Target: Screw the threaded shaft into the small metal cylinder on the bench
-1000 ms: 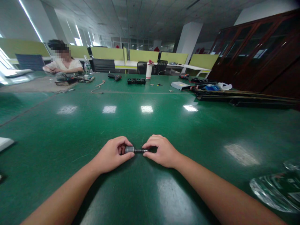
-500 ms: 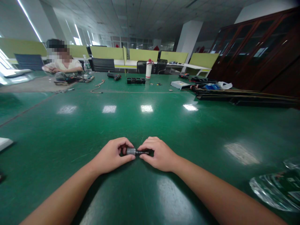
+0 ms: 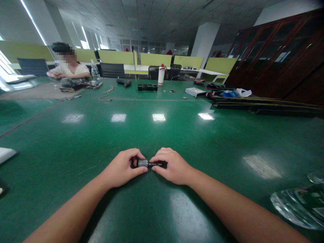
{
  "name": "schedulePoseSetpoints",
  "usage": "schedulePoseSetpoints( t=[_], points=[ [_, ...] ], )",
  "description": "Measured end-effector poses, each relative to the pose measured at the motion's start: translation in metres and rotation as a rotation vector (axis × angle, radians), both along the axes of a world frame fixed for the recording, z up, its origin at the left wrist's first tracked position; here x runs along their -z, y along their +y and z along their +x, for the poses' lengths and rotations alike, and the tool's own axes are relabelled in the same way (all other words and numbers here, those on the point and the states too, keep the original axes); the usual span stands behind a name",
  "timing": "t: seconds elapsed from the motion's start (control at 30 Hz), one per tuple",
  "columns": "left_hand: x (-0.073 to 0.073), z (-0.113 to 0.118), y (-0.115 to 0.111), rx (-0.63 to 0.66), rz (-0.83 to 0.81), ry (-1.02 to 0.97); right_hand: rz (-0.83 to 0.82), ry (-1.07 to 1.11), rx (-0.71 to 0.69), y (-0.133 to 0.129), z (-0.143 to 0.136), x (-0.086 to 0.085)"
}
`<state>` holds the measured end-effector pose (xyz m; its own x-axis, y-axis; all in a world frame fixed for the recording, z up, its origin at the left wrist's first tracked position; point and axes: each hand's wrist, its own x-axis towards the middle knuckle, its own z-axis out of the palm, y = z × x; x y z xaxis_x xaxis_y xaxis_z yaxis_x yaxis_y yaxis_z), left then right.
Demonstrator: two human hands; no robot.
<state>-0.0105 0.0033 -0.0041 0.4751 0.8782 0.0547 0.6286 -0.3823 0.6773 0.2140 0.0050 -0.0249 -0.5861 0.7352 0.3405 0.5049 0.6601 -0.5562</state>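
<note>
A small grey metal cylinder with a thin dark ridged shaft lies level between my hands, just above or on the green table. The thumb and fingers of my left hand are closed around the cylinder end. My right hand pinches the shaft, with thumb and fingertips near the place where it meets the cylinder. The shaft's dark tip points into my right palm. My fingertips are close together but a narrow gap separates the hands.
A plastic bottle lies at the right edge. Across the table are a white tumbler, a black part, a power drill, a silver box and long dark strips. A person sits at the far left.
The cylinder and my left fingertips have shifted very slightly to the right. My right hand keeps its pinch, and the view has moved a little.
</note>
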Motion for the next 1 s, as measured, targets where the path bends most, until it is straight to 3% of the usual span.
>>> schedulePoseSetpoints(
  t=[1.0],
  points=[
    [0.0002,0.0013,0.0012,-0.024,-0.017,0.002,-0.003,0.001,0.084,0.0026,0.0027,0.0001]
  ],
)
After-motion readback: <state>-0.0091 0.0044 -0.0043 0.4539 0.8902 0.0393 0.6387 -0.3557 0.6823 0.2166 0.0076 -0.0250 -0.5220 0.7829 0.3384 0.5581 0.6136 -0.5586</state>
